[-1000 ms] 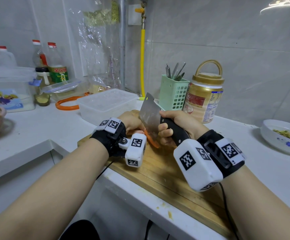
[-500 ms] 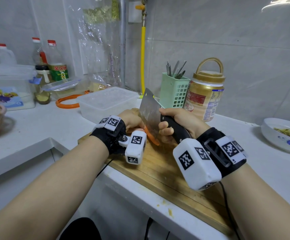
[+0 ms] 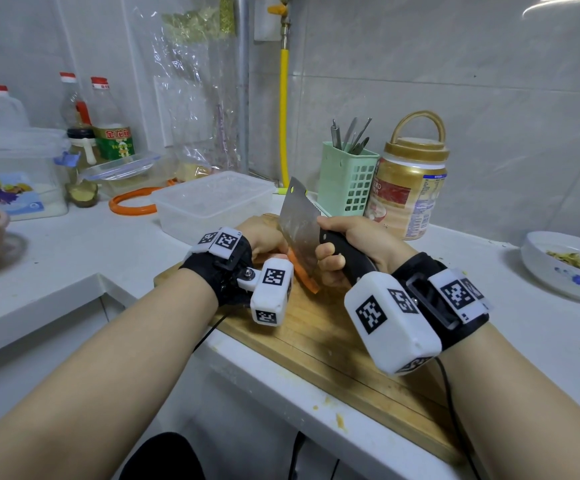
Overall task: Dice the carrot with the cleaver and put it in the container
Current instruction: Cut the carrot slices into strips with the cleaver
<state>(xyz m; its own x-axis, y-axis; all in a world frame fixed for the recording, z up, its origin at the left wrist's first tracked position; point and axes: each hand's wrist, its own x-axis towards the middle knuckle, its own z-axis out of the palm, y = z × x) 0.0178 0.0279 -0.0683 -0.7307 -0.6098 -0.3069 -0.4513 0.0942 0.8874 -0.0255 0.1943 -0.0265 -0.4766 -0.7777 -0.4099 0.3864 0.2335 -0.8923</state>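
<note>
White counter (image 3: 316, 431) runs along a grey tiled wall in a small kitchen; its near edge carries a few yellowish crumbs. A wooden cutting board (image 3: 333, 341) lies on it at an angle, nearest the viewer.

On the board — the carrot (image 3: 304, 276), only a short orange length showing between the two hands. Left hand (image 3: 264, 239) rests on the carrot from the far side; its fingers are hidden behind the wrist tracker and blade, so I cannot tell how they lie. Right hand (image 3: 354, 247) is wrapped round the black handle of the cleaver (image 3: 297, 225), blade upright with its edge down on the carrot.

Handling, as a judgement: carrot is stiff and dense, round enough to roll, probably damp on any cut face. Best pinned well back from the blade with fingertips tucked under. The cleaver looks heavy and broad; its weight should do much of the cutting, and a firm hold close to the blade suits it.

Just beyond the board — a clear plastic container (image 3: 212, 206), apparently lidless, within easy reach for the dice. Right of it a green utensil basket (image 3: 347, 183) and a gold-lidded jar (image 3: 410, 188). Far right, a white dish (image 3: 565, 268) with scraps. Far left, bottles (image 3: 108, 123) and storage boxes against the wall.
</note>
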